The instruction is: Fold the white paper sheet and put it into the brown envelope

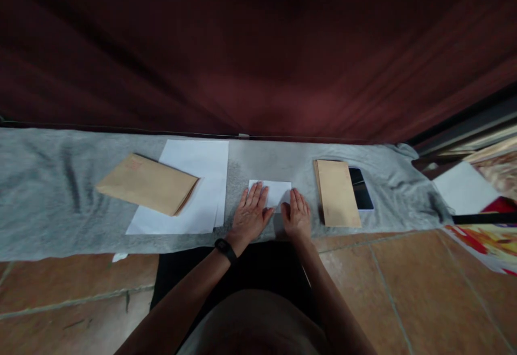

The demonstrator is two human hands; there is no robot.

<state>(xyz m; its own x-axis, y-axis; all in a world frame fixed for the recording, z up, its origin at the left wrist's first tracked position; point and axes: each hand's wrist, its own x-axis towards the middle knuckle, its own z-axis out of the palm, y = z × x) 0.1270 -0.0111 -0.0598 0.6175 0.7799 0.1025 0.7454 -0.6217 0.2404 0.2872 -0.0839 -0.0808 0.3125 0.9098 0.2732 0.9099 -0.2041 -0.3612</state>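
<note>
A small white piece of paper (pixel 277 190), seemingly folded, lies flat on the grey cloth right in front of me. My left hand (pixel 250 212) rests flat over its left part, fingers stretched forward and thumb out to the side. At the paper's right edge lies my right hand (pixel 297 214), its fingers extended and pressed down, thumb apart. Neither hand grips anything. Left of my hands, white sheets (pixel 194 164) lie under a stack of brown envelopes (pixel 149 182). To the right sits another stack of brown envelopes (pixel 338 193), close to my right hand.
A dark-screened phone (pixel 361 189) lies partly under the right envelopes. The grey cloth (pixel 266 155) covers a narrow surface backed by a dark red curtain (pixel 258 75). At far right are a white sheet (pixel 466 188) and a colourful printed item (pixel 490 244). Tiled floor (pixel 404 279) shows below.
</note>
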